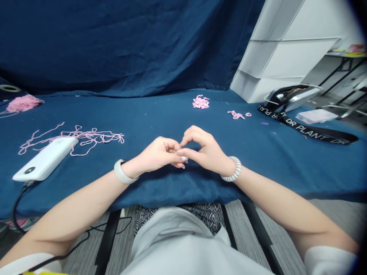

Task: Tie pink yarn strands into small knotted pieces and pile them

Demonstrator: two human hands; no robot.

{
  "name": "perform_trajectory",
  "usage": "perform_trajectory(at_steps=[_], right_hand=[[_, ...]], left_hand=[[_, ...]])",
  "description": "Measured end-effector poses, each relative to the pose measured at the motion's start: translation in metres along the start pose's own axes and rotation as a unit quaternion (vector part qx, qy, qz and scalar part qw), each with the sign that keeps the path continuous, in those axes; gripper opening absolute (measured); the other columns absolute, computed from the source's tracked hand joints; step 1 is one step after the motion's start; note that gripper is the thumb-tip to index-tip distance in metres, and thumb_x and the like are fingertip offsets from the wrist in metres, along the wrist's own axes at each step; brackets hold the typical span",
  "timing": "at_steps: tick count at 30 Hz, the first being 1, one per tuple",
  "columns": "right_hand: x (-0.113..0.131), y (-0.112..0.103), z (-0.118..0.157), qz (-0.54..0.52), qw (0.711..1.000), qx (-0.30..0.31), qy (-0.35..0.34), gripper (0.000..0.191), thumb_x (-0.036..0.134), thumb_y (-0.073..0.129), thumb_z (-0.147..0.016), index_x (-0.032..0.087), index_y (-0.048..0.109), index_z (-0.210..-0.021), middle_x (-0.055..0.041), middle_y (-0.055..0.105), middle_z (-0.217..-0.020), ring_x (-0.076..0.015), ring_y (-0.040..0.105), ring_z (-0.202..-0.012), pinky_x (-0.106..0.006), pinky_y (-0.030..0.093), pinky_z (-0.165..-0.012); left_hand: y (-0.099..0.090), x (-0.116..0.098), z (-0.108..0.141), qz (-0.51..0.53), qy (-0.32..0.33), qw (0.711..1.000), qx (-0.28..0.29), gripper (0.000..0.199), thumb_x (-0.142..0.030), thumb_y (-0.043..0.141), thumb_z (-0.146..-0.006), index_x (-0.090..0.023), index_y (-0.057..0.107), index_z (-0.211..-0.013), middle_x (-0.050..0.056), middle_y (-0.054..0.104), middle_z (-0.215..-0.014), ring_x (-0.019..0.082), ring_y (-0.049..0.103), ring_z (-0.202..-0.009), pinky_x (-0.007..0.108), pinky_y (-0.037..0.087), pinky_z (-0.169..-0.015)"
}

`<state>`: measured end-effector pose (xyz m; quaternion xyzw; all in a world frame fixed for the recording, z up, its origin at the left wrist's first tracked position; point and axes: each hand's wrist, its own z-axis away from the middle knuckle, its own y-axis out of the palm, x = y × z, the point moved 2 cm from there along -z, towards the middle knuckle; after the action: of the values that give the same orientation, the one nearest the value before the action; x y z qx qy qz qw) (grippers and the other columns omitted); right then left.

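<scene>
My left hand [159,154] and my right hand [204,148] meet over the front part of the blue cloth. Both are closed, with thumbs and fingertips pinched together. Whatever they hold, if anything, is too small or hidden to make out. Loose strands of pink yarn [94,136] lie to the left of my left hand. Beyond my right hand sits a small heap of short pink yarn pieces [200,102], with a smaller group of pink bits [236,114] to its right.
A white power bank [47,158] with a black cable rests on the left. Farther back is a pink yarn bundle [24,104]. On the right lie a black lettered strap [312,131] and a clear flat box [317,115]. White panels [275,57] stand behind, beside a blue curtain [129,42].
</scene>
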<state>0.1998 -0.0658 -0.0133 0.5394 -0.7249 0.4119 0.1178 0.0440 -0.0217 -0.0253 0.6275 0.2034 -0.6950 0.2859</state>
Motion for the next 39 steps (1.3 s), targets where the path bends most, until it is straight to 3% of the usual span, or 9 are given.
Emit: perform_trajectory(at_steps=[3, 6, 11, 16, 21, 25, 31, 39], right_hand=[[-0.007, 0.0, -0.001, -0.099, 0.987, -0.029, 0.124, 0.028, 0.042, 0.062, -0.085, 0.017, 0.056, -0.096, -0.002, 0.055, -0.085, -0.0114, 0.053, -0.077, -0.026, 0.046, -0.074], [-0.013, -0.001, -0.004, -0.151, 0.969, -0.028, 0.194, 0.045, 0.06, 0.049, -0.087, 0.017, 0.056, -0.087, -0.0006, 0.054, -0.075, -0.0101, 0.052, -0.068, -0.025, 0.046, -0.068], [-0.01, 0.002, -0.004, -0.22, 0.933, 0.128, 0.254, 0.06, 0.07, 0.036, -0.086, 0.016, 0.055, -0.068, -0.0013, 0.056, -0.063, -0.0098, 0.049, -0.059, -0.025, 0.045, -0.062], [0.0, 0.004, -0.004, -0.229, 0.928, 0.175, 0.236, 0.051, 0.064, 0.048, -0.084, 0.016, 0.054, -0.067, -0.0006, 0.056, -0.065, -0.0088, 0.046, -0.057, -0.023, 0.041, -0.056], [-0.001, 0.004, -0.004, -0.292, 0.907, 0.156, 0.26, 0.048, 0.062, 0.059, -0.078, 0.016, 0.053, -0.065, 0.0028, 0.049, -0.059, -0.0067, 0.042, -0.053, -0.022, 0.038, -0.052], [-0.004, 0.005, -0.005, -0.326, 0.892, 0.132, 0.284, 0.039, 0.051, 0.064, -0.077, 0.015, 0.056, -0.063, 0.0033, 0.051, -0.058, -0.0053, 0.043, -0.051, -0.02, 0.037, -0.049], [-0.007, 0.0, -0.008, -0.282, 0.911, 0.076, 0.29, 0.027, 0.035, 0.064, -0.079, 0.014, 0.059, -0.063, 0.0026, 0.056, -0.057, -0.0046, 0.047, -0.051, -0.018, 0.041, -0.051], [-0.003, -0.013, -0.009, -0.217, 0.941, 0.085, 0.247, 0.017, 0.026, 0.064, -0.079, 0.011, 0.063, -0.072, -0.0022, 0.064, -0.068, -0.0074, 0.055, -0.059, -0.02, 0.046, -0.059]], left_hand=[[0.0, -0.002, 0.0, 0.06, 0.035, 0.998, -0.013, 0.025, -0.024, 0.082, -0.065, -0.01, 0.062, -0.07, 0.002, 0.07, -0.066, 0.011, 0.068, -0.057, 0.02, 0.059, -0.059], [-0.001, -0.005, 0.002, 0.076, 0.063, 0.995, -0.033, 0.025, -0.026, 0.082, -0.067, -0.011, 0.063, -0.074, 0.001, 0.069, -0.066, 0.01, 0.067, -0.056, 0.02, 0.059, -0.059], [0.002, -0.005, 0.003, 0.067, 0.07, 0.995, -0.019, 0.025, -0.026, 0.081, -0.068, -0.011, 0.062, -0.075, 0.002, 0.07, -0.066, 0.011, 0.067, -0.056, 0.019, 0.058, -0.057], [0.003, -0.004, 0.004, 0.056, 0.079, 0.995, 0.001, 0.023, -0.026, 0.08, -0.07, -0.012, 0.061, -0.073, 0.002, 0.07, -0.066, 0.012, 0.067, -0.055, 0.02, 0.057, -0.054], [0.0, -0.006, 0.005, 0.023, 0.103, 0.994, -0.019, 0.023, -0.025, 0.08, -0.069, -0.012, 0.061, -0.072, 0.002, 0.07, -0.066, 0.01, 0.063, -0.046, 0.018, 0.054, -0.045], [0.0, -0.006, 0.005, 0.016, 0.109, 0.993, -0.036, 0.025, -0.027, 0.081, -0.067, -0.013, 0.06, -0.07, 0.002, 0.069, -0.063, 0.01, 0.061, -0.043, 0.019, 0.052, -0.043], [-0.001, -0.003, 0.003, 0.019, 0.109, 0.991, -0.079, 0.025, -0.027, 0.081, -0.067, -0.012, 0.061, -0.072, 0.001, 0.07, -0.066, 0.009, 0.061, -0.044, 0.018, 0.053, -0.045], [-0.001, -0.006, 0.005, 0.04, 0.079, 0.991, -0.104, 0.025, -0.029, 0.079, -0.068, -0.013, 0.06, -0.072, 0.002, 0.072, -0.072, 0.011, 0.065, -0.051, 0.019, 0.055, -0.049]])
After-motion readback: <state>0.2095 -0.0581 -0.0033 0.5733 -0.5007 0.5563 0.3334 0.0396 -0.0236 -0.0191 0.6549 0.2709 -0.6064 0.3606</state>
